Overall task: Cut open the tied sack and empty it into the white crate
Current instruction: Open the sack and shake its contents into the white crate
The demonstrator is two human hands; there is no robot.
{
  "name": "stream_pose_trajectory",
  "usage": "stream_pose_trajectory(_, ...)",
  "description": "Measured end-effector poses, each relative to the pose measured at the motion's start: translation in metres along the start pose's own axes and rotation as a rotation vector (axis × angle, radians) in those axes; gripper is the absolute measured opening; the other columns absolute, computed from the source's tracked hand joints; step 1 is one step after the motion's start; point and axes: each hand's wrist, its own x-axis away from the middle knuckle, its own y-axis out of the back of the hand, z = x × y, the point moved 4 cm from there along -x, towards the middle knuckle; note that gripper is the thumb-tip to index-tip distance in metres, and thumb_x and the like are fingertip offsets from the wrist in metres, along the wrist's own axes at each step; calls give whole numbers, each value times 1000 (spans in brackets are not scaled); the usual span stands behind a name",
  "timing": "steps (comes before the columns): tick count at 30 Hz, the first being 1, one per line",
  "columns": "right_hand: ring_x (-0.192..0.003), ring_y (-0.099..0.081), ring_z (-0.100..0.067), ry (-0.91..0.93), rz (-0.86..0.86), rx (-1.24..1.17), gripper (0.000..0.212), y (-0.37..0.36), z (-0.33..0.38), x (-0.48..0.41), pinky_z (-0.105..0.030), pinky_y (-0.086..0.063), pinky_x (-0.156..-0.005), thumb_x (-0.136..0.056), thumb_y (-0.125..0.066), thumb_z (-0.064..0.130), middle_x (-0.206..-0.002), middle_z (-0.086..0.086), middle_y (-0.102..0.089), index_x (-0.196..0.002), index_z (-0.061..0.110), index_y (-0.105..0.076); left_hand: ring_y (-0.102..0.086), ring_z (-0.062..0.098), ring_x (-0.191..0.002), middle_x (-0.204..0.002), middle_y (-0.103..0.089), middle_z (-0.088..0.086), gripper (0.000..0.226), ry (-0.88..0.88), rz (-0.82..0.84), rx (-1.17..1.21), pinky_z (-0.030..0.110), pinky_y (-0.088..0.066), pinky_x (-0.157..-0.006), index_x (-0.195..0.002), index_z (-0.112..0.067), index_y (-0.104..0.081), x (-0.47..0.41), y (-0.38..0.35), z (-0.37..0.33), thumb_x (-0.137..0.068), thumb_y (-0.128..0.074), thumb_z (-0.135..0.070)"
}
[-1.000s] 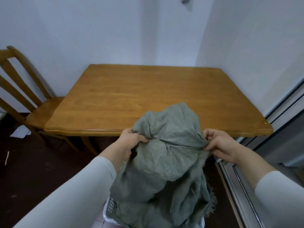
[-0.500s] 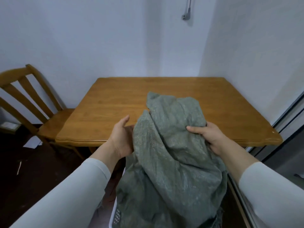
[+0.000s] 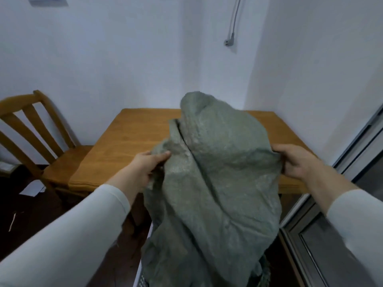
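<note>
Far L: wooden chair [image 3: 51, 162], set beside the surface [image 3: 124, 146]. My L hand [image 3: 145, 165] pinches a bunched fold of the sack [image 3: 217, 183], thumb on top, fingers curled under. Sack is grey-green woven stuff and hangs betw. both hands, in front of the surface's near edge. Its top is flopped over in a hump, its lower end drapes down. Under it, at frame bottom, a sliver of the white crate [image 3: 142, 280] w/ perforated wall. Sack hides the rest, so can't tell what's inside. My R hand [image 3: 295, 160] grips the sack's R edge, fingers curled round the cloth. Far R: sliding door frame [image 3: 335, 214].
</note>
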Motion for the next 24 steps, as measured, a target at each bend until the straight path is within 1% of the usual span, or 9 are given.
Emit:
stream_pose_trajectory(3, -54, -68, -21, 45, -255, 107, 13, 52, 20, 7, -24, -54, -41, -84, -65, 15, -72, -13, -74, -81, 3, -59, -51, 16, -72, -84, -52, -1, 22, -97, -204, 58, 30, -45, -67, -87, -8, -50, -4, 36, -16, -83, -71, -15)
stream_pose_trajectory(6, -98, -63, -32, 184, -603, 147, 40, 92, 48, 18, -35, -55, -75, -76, -76, 19, -123, -18, -61, -104, -4, -59, -47, 13, -66, -77, -50, 2, 22, -165, -268, 130, 23, -47, -48, -74, -16, -46, -10, 58, -34, -89, -63, -12)
stream_pose_trajectory(9, -68, -58, -16, 462, -628, 73, 11, 91, 92, 29, -21, -52, -43, -83, -68, 14, -123, -18, -61, -80, 12, -58, -48, 18, -60, -86, -59, 13, 18, -313, -378, 115, 26, -46, -44, -76, -17, -50, -12, 67, -66, -90, -61, -15)
stream_pose_trajectory(11, -62, -54, -13, 632, -658, 18, 10, 84, 111, 40, -17, -46, -34, -86, -62, 12, -114, -15, -62, -95, 10, -58, -54, 21, -64, -81, -59, 8, 12, -415, -421, 180, 26, -47, -47, -80, -14, -55, -8, 67, -90, -88, -64, -13)
stream_pose_trajectory(13, -63, -55, -20, 709, -721, 254, 28, 76, 110, 45, -22, -50, -41, -85, -60, 13, -102, -14, -59, -111, 6, -52, -57, 19, -63, -79, -59, 6, 16, -442, -356, 201, 21, -51, -43, -95, -8, -59, -5, 62, -98, -83, -69, -6)
stream_pose_trajectory(16, -63, -58, -30, 404, -477, 994, 26, 58, 69, 30, -31, -49, -50, -81, -62, 6, -87, -23, -63, -105, -3, -59, -56, 20, -52, -72, -60, 9, 26, -335, -302, -150, 24, -53, -45, -91, -1, -61, -4, 62, -79, -73, -78, -5)
stream_pose_trajectory(19, -56, -63, -29, 572, -539, 723, 24, 63, 91, 42, -38, -57, -52, -83, -64, 9, -85, -20, -61, -105, -1, -61, -49, 3, -28, -50, -56, 2, 18, -445, -385, -153, 13, -42, -31, -72, -3, -60, 9, 68, -103, -74, -77, -8)
stream_pose_trajectory(21, -61, -66, -25, 771, -635, 271, 17, 71, 114, 61, -27, -58, -49, -82, -63, 10, -87, -15, -60, -100, 8, -61, -58, 9, -46, -61, -56, 0, 26, -560, -444, 68, 13, -45, -36, -64, -13, -53, 25, 73, -129, -78, -73, -7)
stream_pose_trajectory(24, -86, -67, -37, 703, -713, 566, 21, 71, 106, 56, -44, -57, -77, -79, -63, 13, -91, -24, -69, -95, 0, -69, -60, 21, -74, -89, -61, 5, 18, -499, -366, -16, 23, -55, -50, -75, -13, -55, 27, 67, -122, -81, -72, -10)
